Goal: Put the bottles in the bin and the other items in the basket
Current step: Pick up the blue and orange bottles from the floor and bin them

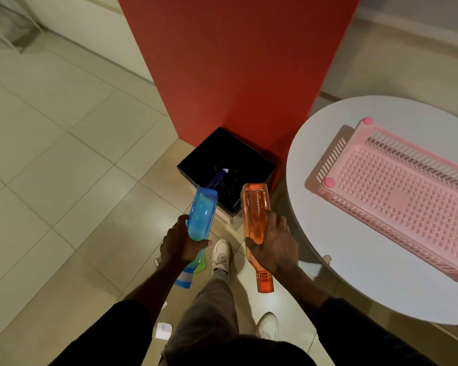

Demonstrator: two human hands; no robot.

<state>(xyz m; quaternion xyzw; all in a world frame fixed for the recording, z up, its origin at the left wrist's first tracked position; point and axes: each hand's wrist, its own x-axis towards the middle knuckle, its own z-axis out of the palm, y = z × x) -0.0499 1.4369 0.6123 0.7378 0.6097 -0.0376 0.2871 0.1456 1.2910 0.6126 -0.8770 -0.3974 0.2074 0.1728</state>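
My left grip (179, 247) is wrapped round the blue bottle (201, 215), base aimed forward at the near rim of the black bin (238, 151) on the floor. I judge it can slide in beside the dark blue bottle (218, 178) lying inside. My right grip (274, 247) clamps the orange bottle (255, 215) likewise, cap toward me. The pink basket (397, 196) sits toward the tabletop's (354, 273) right edge, for the other items.

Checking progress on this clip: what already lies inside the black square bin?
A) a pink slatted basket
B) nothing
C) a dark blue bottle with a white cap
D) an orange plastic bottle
C: the dark blue bottle lies in the black square bin; the left hand grips a translucent light-blue bottle, the right hand the orange plastic bottle.
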